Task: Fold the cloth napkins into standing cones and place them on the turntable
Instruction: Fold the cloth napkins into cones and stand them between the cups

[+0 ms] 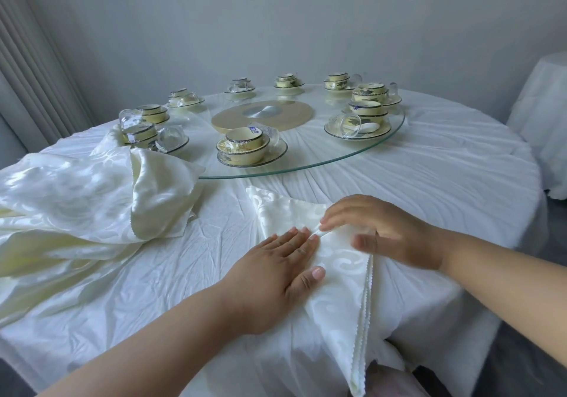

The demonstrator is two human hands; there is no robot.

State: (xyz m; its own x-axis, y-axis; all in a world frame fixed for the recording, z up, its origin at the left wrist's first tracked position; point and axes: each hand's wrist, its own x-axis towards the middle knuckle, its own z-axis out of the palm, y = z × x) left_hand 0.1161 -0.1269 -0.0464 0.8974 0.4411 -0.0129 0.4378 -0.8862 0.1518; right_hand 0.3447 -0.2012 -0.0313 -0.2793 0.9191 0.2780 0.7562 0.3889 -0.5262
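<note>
Near the front edge of the round table draped in a wrinkled white tablecloth (429,188), a cream damask cloth napkin (337,274) is lying partly folded, its long pinked edge running down toward the table's near edge and hanging over it. The left hand (270,277) is pressing flat on the napkin's left side, fingers straight and close together, thumb spread out along the fabric. The right hand (386,231) is sitting just beside it on the napkin's upper part, fingers curled and pinching a fold of the cloth at their tips, close to the left fingertips.

At the left edge of the table a loose heap of cream satin napkins (92,206) is spreading out, one corner draping toward the rim of the round glass turntable (352,157). The turntable is occupying the table's centre, resting on a pale wooden disc base with a silver hub (264,115). Around the glass rim, sets of yellow dark-rimmed bowls and plates wrapped in clear film (248,148) are standing, with clear glass cups lying tipped among them. No cone is standing on the turntable yet. Past the table's far right edge, another white-draped surface (543,120) is showing.
</note>
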